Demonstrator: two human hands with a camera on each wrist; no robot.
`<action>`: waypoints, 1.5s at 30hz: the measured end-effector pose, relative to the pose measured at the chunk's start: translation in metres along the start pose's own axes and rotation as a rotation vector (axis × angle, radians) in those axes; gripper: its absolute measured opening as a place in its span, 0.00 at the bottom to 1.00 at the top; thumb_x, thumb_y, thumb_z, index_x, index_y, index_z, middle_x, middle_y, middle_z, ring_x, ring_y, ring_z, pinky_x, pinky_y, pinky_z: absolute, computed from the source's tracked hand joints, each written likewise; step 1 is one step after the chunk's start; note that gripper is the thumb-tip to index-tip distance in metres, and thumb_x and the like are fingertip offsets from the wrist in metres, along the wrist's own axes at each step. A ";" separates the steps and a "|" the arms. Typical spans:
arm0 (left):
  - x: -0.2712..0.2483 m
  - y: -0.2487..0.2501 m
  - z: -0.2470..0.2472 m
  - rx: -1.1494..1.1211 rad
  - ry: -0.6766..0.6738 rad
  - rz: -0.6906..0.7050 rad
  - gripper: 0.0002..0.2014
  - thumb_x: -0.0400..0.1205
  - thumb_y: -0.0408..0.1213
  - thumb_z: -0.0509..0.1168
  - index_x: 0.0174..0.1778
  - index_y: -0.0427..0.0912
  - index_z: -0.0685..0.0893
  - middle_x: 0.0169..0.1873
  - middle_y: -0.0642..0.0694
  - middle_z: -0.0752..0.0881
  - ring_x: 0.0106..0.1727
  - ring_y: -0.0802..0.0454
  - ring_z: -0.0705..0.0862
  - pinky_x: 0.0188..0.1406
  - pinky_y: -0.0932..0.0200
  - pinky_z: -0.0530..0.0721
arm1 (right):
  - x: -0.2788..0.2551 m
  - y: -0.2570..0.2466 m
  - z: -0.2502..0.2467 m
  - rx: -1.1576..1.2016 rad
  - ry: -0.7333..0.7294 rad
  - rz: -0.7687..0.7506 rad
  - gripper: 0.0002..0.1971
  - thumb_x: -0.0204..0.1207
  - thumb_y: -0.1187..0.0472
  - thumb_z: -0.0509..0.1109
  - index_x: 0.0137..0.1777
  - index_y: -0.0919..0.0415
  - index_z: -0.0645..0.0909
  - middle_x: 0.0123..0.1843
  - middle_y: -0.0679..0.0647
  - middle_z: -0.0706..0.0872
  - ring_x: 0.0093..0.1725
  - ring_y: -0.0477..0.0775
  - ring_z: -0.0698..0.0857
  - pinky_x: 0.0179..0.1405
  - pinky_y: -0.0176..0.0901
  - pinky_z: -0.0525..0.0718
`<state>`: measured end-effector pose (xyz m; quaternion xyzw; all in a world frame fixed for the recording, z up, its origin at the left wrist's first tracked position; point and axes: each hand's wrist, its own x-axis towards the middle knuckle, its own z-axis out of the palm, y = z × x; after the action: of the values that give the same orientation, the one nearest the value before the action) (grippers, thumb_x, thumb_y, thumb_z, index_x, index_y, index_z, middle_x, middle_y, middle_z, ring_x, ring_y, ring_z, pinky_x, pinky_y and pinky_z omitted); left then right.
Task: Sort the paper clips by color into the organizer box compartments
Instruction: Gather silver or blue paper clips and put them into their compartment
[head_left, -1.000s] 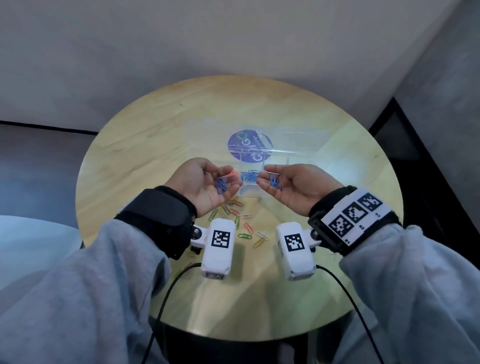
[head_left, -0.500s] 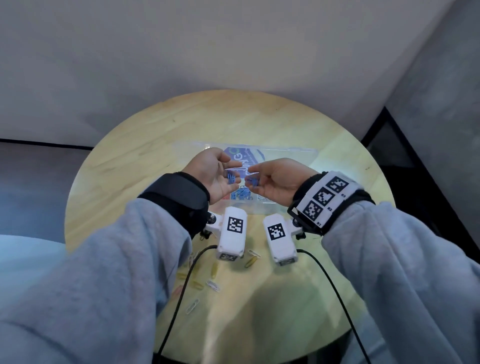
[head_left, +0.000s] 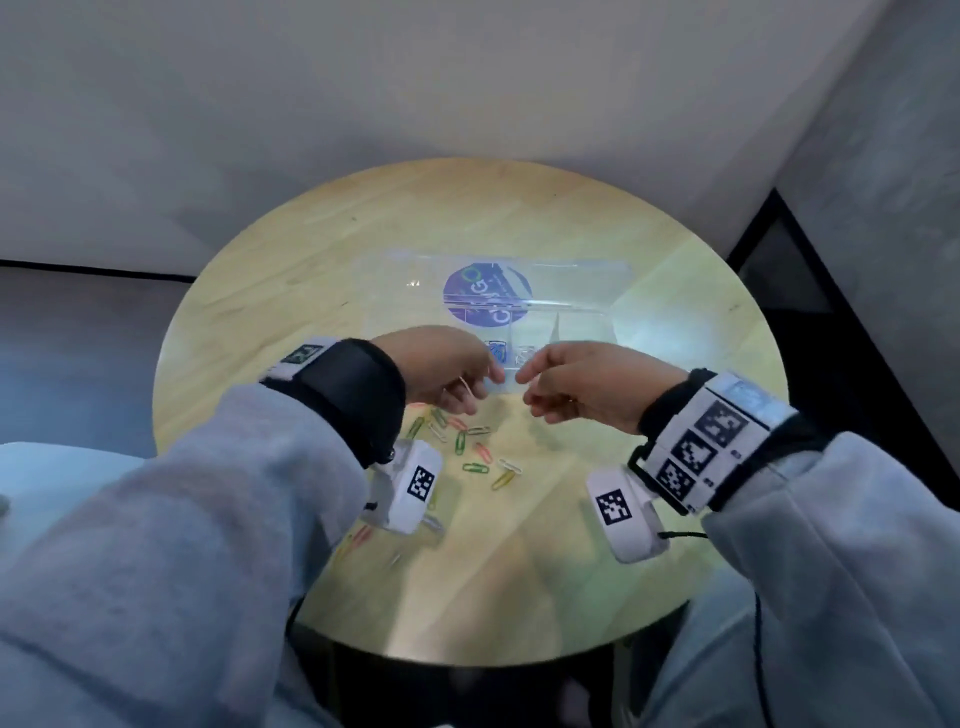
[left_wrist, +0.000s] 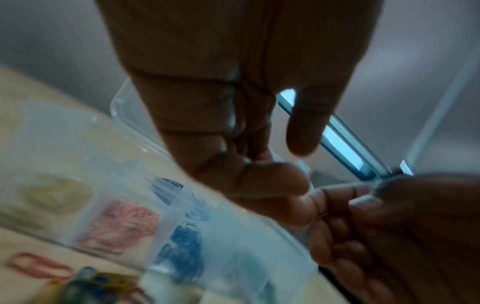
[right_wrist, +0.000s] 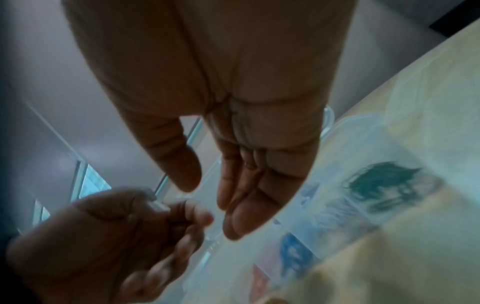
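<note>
A clear organizer box (head_left: 587, 332) stands open on the round wooden table (head_left: 571, 571). One front compartment holds blue clips (head_left: 497, 351); pale clips (head_left: 524, 356) lie in the one to its right. The left wrist view shows yellowish clips (left_wrist: 57, 195), pink clips (left_wrist: 122, 224) and blue clips (left_wrist: 182, 246) in separate cells. My left hand (head_left: 485, 374) and right hand (head_left: 524, 376) hover palm down at the box's front edge, fingertips almost meeting. Each wrist view shows loosely bent fingers and no clip in my left hand (left_wrist: 293, 164) or right hand (right_wrist: 210, 203).
Several loose clips (head_left: 470, 449) in green, pink, yellow and white lie scattered on the table in front of the box, with more under my left wrist. The box's lid (head_left: 571, 283) with a purple round sticker (head_left: 485, 293) lies open behind.
Earlier each hand pinched a blue clip, palm up, over the box. Both hands have turned palm down and the blue clips are gone from the fingers.
</note>
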<state>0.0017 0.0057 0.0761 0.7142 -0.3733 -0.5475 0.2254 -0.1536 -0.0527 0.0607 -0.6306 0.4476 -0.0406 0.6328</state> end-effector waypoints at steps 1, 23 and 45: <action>-0.002 -0.002 0.005 0.143 -0.003 -0.027 0.08 0.84 0.29 0.54 0.51 0.36 0.79 0.32 0.43 0.75 0.28 0.50 0.75 0.25 0.65 0.75 | -0.003 0.005 0.003 -0.096 -0.011 0.009 0.06 0.78 0.70 0.64 0.43 0.59 0.78 0.39 0.56 0.83 0.38 0.51 0.82 0.43 0.41 0.84; -0.009 -0.072 0.033 1.308 -0.150 0.025 0.07 0.76 0.38 0.69 0.49 0.46 0.85 0.41 0.50 0.81 0.43 0.50 0.78 0.34 0.62 0.73 | 0.023 0.040 0.053 -1.173 -0.086 -0.001 0.07 0.76 0.61 0.67 0.52 0.61 0.78 0.52 0.58 0.84 0.47 0.55 0.77 0.44 0.42 0.75; -0.025 -0.091 -0.021 0.275 0.030 0.078 0.11 0.79 0.26 0.66 0.46 0.49 0.80 0.26 0.48 0.82 0.31 0.51 0.81 0.34 0.61 0.79 | 0.019 0.044 0.039 -0.880 0.003 -0.026 0.08 0.70 0.59 0.75 0.42 0.51 0.77 0.33 0.44 0.79 0.36 0.48 0.79 0.42 0.39 0.76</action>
<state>0.0447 0.0798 0.0306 0.7313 -0.4690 -0.4714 0.1520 -0.1408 -0.0259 0.0062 -0.8456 0.4151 0.1451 0.3026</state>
